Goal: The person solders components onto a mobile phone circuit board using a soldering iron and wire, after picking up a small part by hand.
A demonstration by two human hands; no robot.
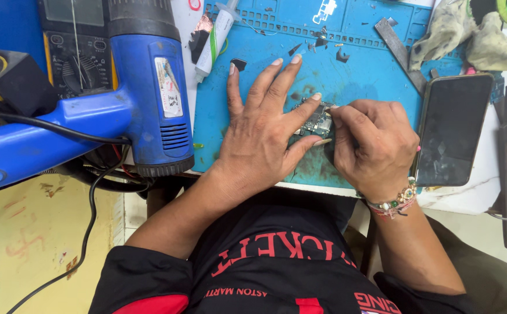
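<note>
A small green circuit board (316,119) lies on the blue work mat (358,70). My left hand (262,131) rests flat on the mat with fingers spread, its index finger and thumb pinning the board's left side. My right hand (372,145) is curled into a fist at the board's right edge, pinching a thin dark tool whose tip touches the board; most of the tool is hidden in the fist. A beaded bracelet (394,203) circles my right wrist.
A blue heat gun (143,87) with a black cord stands at the left over a multimeter (76,46). A syringe (215,38) lies at the mat's top left. A phone (452,129) lies screen-up at the right, with a rag (468,38) and metal blade (402,52) behind it.
</note>
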